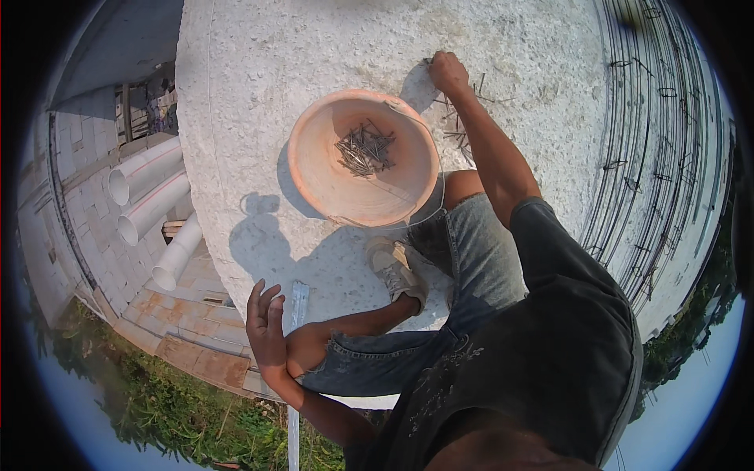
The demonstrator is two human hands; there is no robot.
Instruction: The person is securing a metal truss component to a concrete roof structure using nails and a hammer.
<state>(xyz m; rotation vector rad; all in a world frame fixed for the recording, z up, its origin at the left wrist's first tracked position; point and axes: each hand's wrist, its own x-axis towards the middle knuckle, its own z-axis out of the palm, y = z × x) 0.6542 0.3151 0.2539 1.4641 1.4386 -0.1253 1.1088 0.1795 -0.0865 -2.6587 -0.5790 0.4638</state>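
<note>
My right hand (449, 72) is closed at the concrete surface (518, 35), above and right of a pale orange bucket (318, 165); what it holds is too small or hidden to make out. Scattered nails (458, 137) lie below it, partly behind my forearm. Inside the bucket is a pile of nails (365, 147), and its wire handle hangs over the right side. My left hand (265, 330) hangs beside my bent knee, fingers loosely apart and empty, near a long silver metal strip (299, 302).
White pipes (141, 166) lie past the slab's left edge among grey blocks (102, 259), with greenery (165, 400) beyond. Long steel bars (652, 157) with tie loops run along the right. My legs and shoe (389, 267) are on the slab below the bucket.
</note>
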